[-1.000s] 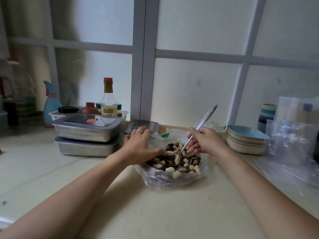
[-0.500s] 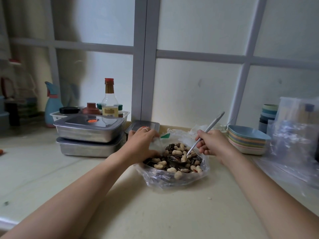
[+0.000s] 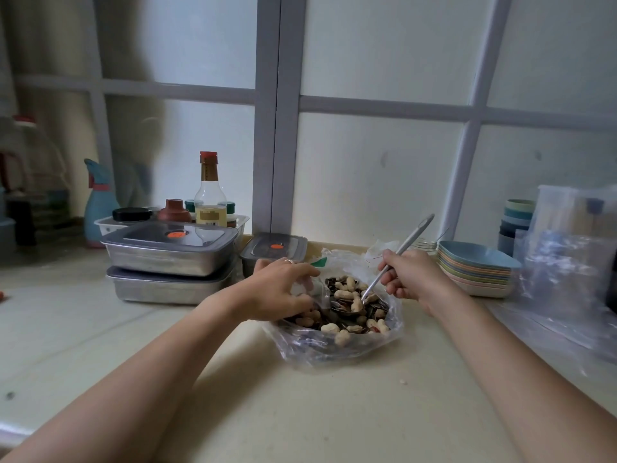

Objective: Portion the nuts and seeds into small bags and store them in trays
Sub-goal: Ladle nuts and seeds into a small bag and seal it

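Note:
A clear plastic bag (image 3: 337,349) lies open on the counter, filled with peanuts in shells and dark sunflower seeds (image 3: 350,309). My left hand (image 3: 277,292) grips the bag's left rim, fingers curled over the plastic. My right hand (image 3: 410,275) holds a metal spoon (image 3: 397,255) by its handle; the bowl of the spoon is dug into the nuts. Two stacked lidded steel trays (image 3: 167,259) stand to the left, and a small lidded steel tray (image 3: 273,248) sits just behind my left hand.
A stack of pastel dishes (image 3: 474,269) and cups (image 3: 517,222) stands at the right, beside a heap of clear plastic bags (image 3: 567,262). Behind the trays are a sauce bottle (image 3: 210,192), jars in a white bin, and a blue spray bottle (image 3: 98,202).
The spoon's bowl has gone down into the nuts and swept left, with its handle tipping lower to the right. My left hand stays on the bag's rim.

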A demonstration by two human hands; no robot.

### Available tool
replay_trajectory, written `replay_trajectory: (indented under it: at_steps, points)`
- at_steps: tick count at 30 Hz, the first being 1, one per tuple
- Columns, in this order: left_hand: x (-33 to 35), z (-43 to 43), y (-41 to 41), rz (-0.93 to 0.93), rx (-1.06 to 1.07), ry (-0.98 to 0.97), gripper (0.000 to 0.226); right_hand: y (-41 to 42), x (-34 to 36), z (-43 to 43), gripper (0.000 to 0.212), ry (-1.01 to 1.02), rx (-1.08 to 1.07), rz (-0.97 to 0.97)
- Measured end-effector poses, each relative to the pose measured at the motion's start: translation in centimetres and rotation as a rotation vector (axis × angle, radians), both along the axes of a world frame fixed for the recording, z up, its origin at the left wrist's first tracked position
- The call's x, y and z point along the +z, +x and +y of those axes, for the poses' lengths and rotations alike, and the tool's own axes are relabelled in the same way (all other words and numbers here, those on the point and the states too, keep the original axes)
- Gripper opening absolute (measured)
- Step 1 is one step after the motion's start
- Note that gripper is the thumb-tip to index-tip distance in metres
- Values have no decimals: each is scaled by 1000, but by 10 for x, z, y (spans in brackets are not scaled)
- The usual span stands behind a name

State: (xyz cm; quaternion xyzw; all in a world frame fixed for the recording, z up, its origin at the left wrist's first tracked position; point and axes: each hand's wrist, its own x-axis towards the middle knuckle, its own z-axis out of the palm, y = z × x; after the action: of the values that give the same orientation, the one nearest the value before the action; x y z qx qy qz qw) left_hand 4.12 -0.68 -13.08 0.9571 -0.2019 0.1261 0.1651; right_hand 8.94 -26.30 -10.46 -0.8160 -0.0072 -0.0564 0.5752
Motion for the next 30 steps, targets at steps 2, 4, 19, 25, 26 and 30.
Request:
replay_trajectory:
  at_steps: [2, 4, 19, 25, 26, 30]
  points:
    - [0, 1, 0, 19, -11, 5, 70, -1, 0, 0, 29, 5, 2, -3]
    - [-1, -1, 1, -15, 7, -6, 65, -1, 1, 0, 29, 16, -3, -8]
    - [2, -11, -3, -41, 6, -217, 65, -5, 5, 6, 30, 105, -14, -145]
    - [2, -14, -5, -20, 43, -188, 64, -6, 6, 8, 34, 69, -6, -221]
    - [3, -15, -6, -29, 54, -186, 65, -6, 6, 8, 35, 62, -3, -233]
    - [4, -17, -5, -10, 116, -112, 79, -9, 8, 11, 35, 41, 37, -288]
